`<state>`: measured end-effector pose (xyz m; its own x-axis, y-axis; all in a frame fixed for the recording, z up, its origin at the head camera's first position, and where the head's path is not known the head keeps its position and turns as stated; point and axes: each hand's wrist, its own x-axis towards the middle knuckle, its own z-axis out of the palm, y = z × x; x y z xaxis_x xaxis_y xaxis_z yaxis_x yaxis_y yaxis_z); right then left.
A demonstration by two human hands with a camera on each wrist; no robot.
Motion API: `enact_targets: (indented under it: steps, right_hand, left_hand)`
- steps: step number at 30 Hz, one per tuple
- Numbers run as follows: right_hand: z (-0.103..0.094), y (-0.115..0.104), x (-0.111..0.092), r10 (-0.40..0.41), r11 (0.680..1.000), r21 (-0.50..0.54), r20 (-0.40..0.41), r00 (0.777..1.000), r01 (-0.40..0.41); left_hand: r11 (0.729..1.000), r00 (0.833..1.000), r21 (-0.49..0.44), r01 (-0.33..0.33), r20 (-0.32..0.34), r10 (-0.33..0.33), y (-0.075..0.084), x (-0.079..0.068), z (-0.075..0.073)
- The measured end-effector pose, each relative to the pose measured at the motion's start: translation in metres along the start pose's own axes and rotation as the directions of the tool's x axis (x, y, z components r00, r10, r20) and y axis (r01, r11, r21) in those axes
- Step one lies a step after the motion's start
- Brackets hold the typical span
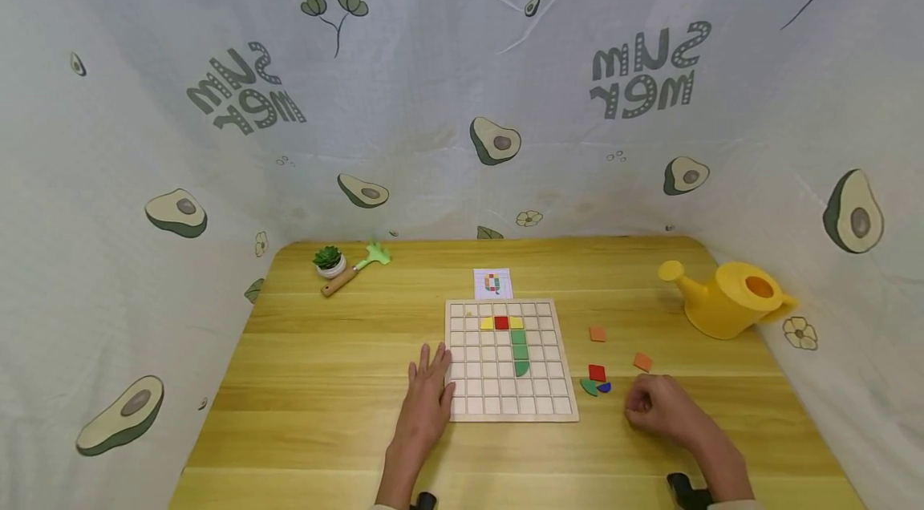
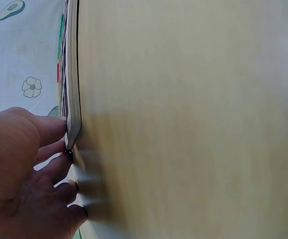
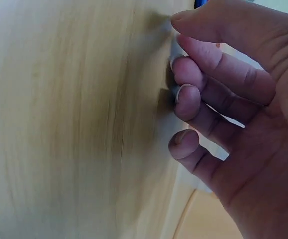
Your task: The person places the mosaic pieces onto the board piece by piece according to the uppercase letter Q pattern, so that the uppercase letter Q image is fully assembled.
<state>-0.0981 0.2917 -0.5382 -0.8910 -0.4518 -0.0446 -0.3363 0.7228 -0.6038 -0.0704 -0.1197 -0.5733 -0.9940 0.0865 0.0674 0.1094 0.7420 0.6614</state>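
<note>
A wooden grid board (image 1: 472, 387) lies on the table, bearing a red square (image 1: 501, 323) between two yellow pieces, with a column of green pieces (image 1: 520, 353) down from the right one. My left hand (image 1: 424, 402) rests at the board's left side, fingers extended; in the left wrist view its thumb touches the board's edge (image 2: 73, 74). To the right of the board, my right hand (image 1: 664, 407) is low over the table with loosely curled fingers, and nothing shows between thumb and forefinger. Near it lie a loose red square (image 1: 597, 373), a green piece (image 1: 589, 387), a blue piece (image 1: 604, 387) and orange squares (image 1: 642, 362).
A card with a coloured pattern (image 1: 492, 284) lies just beyond the board. At the back left are a small potted plant (image 1: 330, 261) and a toy hand rake (image 1: 346, 277). A yellow watering can (image 1: 724, 301) stands at the back right. Printed cloth surrounds the table.
</note>
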Motion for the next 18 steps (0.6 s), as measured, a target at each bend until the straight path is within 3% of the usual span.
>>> enact_targets:
  steps: [8,18]
  right_hand:
    - [0.009,-0.013,0.016,0.083,0.995,-0.043,-0.144,0.986,-0.091]
    - [0.013,-0.014,0.023,0.093,0.993,-0.061,-0.106,0.990,-0.099]
  left_hand:
    - [1.000,1.000,-0.003,-0.006,-0.010,0.006,-0.001,0.002,0.000]
    - [1.000,1.000,-0.001,-0.011,-0.008,0.011,-0.001,0.001,0.001]
